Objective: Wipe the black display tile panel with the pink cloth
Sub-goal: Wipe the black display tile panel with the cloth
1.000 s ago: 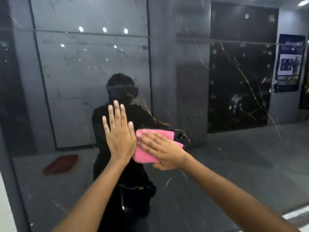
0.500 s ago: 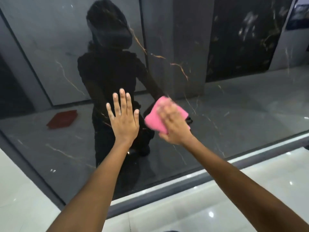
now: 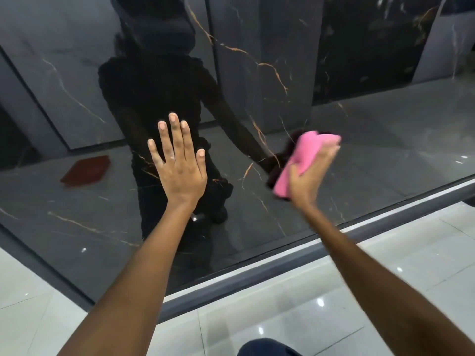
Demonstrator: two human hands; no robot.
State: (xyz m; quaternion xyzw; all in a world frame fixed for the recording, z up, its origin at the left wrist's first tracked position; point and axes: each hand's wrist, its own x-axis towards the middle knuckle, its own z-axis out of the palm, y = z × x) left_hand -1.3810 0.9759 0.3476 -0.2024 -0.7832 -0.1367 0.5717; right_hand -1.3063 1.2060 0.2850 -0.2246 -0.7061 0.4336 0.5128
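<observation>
The black display tile panel (image 3: pixel 257 104) is glossy, with thin gold veins, and fills most of the head view. My left hand (image 3: pixel 178 165) lies flat on it with fingers straight and spread. To its right my right hand (image 3: pixel 309 176) presses the folded pink cloth (image 3: pixel 300 160) against the panel's lower part; the fingers are blurred by motion and lie over the cloth. A dark reflection of a person shows in the tile behind both hands.
A grey metal frame (image 3: pixel 282 268) runs along the panel's bottom edge. Below it lies a shiny white tiled floor (image 3: pixel 334 304). A reddish object (image 3: pixel 86 170) appears as a reflection at the left of the panel.
My right hand has slid the pink cloth rightward, away from my left hand. The view has tilted downward, bringing the frame and floor in. My left hand stays flat on the tile.
</observation>
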